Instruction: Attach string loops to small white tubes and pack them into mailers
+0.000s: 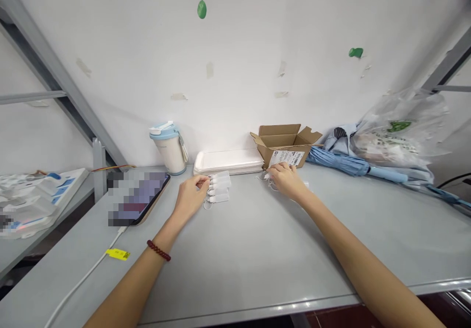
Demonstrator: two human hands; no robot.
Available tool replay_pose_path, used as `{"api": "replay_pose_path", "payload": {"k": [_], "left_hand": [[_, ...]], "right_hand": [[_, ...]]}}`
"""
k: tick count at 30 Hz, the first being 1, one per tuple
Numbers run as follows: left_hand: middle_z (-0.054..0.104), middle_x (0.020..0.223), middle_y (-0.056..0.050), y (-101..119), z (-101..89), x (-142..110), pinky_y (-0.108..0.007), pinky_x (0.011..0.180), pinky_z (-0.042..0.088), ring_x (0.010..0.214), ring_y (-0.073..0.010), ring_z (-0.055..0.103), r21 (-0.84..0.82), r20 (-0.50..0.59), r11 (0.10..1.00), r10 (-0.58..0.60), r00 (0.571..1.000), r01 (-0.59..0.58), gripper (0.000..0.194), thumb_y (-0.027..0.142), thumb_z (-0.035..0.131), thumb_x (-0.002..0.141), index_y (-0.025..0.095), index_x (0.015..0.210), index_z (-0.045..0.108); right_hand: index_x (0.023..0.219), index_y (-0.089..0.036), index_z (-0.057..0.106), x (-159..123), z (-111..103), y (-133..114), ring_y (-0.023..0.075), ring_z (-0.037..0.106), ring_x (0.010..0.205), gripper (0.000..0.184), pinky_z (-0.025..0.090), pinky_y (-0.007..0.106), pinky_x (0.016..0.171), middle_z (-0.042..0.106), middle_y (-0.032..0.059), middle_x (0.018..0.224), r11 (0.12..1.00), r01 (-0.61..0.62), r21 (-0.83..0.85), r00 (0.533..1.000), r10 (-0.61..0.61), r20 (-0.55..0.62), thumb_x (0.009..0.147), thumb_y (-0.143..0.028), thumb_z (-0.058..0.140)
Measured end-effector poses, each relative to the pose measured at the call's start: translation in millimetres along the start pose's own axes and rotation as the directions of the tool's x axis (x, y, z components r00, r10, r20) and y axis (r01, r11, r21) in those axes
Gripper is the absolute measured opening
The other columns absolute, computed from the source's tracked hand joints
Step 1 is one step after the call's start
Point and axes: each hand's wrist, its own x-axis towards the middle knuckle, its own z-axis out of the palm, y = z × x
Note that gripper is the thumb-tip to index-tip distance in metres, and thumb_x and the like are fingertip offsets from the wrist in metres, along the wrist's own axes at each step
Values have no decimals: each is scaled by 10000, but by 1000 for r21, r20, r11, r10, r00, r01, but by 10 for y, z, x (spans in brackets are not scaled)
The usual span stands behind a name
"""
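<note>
Several small translucent plastic pieces (220, 190), with white string loops at their left ends, lie in a row on the grey table. My left hand (191, 195), a dark red bead bracelet at its wrist, pinches the left end of the farthest piece in that row. Over on the right, my right hand (286, 178) reaches down with its fingers bent closed round similar plastic pieces (270, 182). White loops stick out beside those fingertips, and the hand covers most of that group.
Behind the row lies a white stack of flat trays (231, 161), with an open cardboard box (285, 146) beside it. A tumbler (170, 149) and a charging phone (142, 200) are on the left. A folded blue umbrella (342, 162) and plastic bag (401, 131) lie at right.
</note>
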Motion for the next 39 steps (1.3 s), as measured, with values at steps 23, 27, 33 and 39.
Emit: {"api": "replay_pose_path", "payload": {"k": [23, 27, 33, 39], "left_hand": [[661, 853, -42, 242, 139, -197, -259, 638, 440, 751, -164, 591, -135, 85, 989, 80, 993, -68, 322, 366, 472, 797, 164, 989, 632], [645, 912, -54, 328, 165, -245, -254, 634, 444, 837, -183, 601, -241, 191, 970, 25, 981, 22, 443, 421, 477, 800, 157, 1144, 569], [660, 843, -65, 351, 131, -224, -243, 572, 422, 714, -165, 584, -393, 199, 917, 19, 980, 62, 399, 464, 476, 788, 147, 970, 636], [637, 775, -37, 372, 110, -231, -234, 548, 415, 612, -126, 518, -433, 234, 894, -9, 972, 112, 326, 427, 519, 770, 151, 875, 656]], "right_hand": [[1122, -145, 492, -87, -51, -280, 200, 519, 930, 287, 422, 319, 775, 528, 123, 1059, 921, 185, 344, 952, -81, -294, 857, -89, 394], [1118, -180, 475, -193, -180, -534, 191, 541, 901, 264, 460, 330, 765, 527, 105, 1025, 749, 305, 589, 934, -114, -338, 872, -117, 407], [1124, -188, 473, -280, -297, -720, 196, 545, 885, 252, 471, 352, 758, 524, 110, 1008, 677, 354, 645, 928, -169, -331, 890, -141, 394], [1128, -182, 475, -312, -319, -780, 189, 557, 869, 247, 477, 340, 750, 516, 111, 1013, 659, 347, 667, 936, -193, -296, 901, -160, 380]]}}
